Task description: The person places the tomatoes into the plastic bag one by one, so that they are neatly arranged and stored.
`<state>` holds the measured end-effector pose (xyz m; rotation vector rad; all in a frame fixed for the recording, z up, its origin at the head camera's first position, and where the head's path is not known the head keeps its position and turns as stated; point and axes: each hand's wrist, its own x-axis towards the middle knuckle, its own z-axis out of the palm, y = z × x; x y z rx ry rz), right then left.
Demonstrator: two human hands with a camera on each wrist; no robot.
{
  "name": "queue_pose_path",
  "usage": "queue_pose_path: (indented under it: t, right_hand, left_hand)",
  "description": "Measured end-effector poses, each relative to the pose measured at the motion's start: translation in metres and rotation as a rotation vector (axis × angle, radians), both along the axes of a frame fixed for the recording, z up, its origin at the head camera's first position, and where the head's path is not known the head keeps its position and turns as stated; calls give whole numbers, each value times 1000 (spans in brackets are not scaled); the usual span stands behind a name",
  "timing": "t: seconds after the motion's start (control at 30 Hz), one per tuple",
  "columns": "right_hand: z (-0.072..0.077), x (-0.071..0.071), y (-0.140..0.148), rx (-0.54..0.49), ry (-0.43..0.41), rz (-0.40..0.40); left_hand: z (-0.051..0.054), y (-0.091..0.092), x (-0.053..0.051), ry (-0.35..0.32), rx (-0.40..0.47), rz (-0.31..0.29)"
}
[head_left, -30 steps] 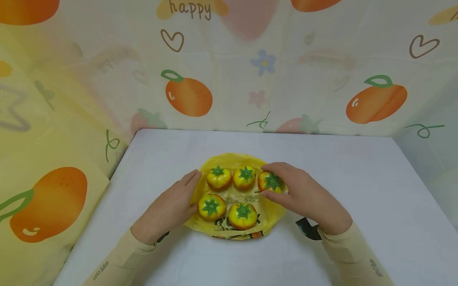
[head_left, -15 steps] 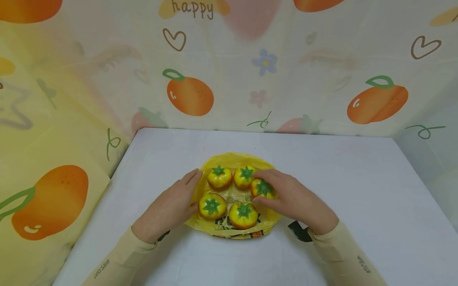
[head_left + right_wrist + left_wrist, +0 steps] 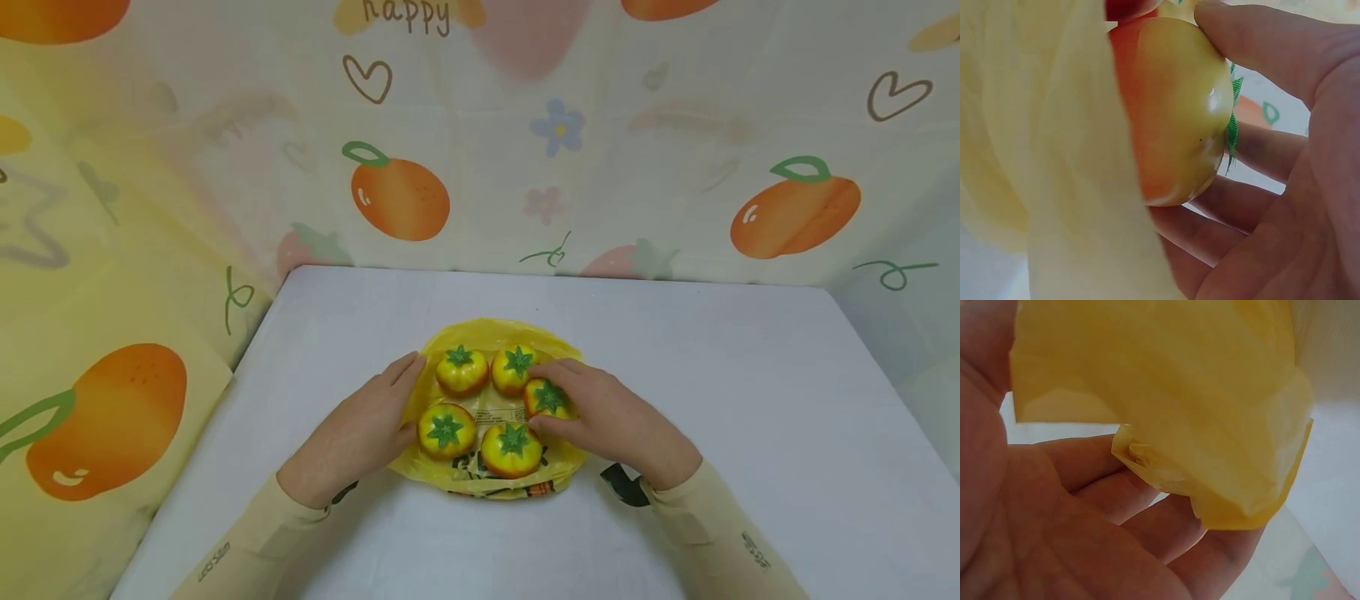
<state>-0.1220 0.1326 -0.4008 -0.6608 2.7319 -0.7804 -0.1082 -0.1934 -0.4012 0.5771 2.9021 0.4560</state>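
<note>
In the head view, a yellow plastic bag [image 3: 536, 329] lies spread on the table, bearing several glossy yellow-red tomatoes with green star-shaped tops. Two are at the back, the back-left tomato [image 3: 462, 372] and the back-middle tomato [image 3: 513, 372]. Nearer stand the front-left tomato [image 3: 446, 430] and the front-middle tomato [image 3: 512, 450]. My right hand [image 3: 617, 423] grips the right tomato [image 3: 1179, 119] between thumb and fingers. My left hand [image 3: 358, 425] rests at the bag's left rim with fingers nearly straight; yellow film hides its fingertips in the left wrist view.
The white table [image 3: 720, 358] extends around the bag on all sides. Behind it hangs a fruit-printed cloth [image 3: 480, 167], which also covers the left side. Printed lettering shows on the bag's bottom.
My right hand has shifted left with the right tomato, bringing it in close to the back-middle one. The bag's right rim has come inward. My left hand has stayed in place.
</note>
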Motion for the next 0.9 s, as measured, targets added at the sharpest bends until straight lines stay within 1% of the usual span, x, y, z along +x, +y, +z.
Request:
queue_pose_path:
  t: [0.23, 0.4, 0.63, 0.9]
  right_hand:
    - [-1, 0, 0, 6, -8, -8]
    - [-4, -1, -1, -2, -5, 2]
    - [-7, -1, -1, 12, -30, -6]
    - [-8, -3, 0, 24, -34, -1]
  left_hand:
    - [2, 2, 0, -7, 6, 1]
    - [2, 1, 1, 5, 5, -5]
    - [0, -1, 0, 17, 12, -13]
    - [0, -1, -2, -12, 3, -4]
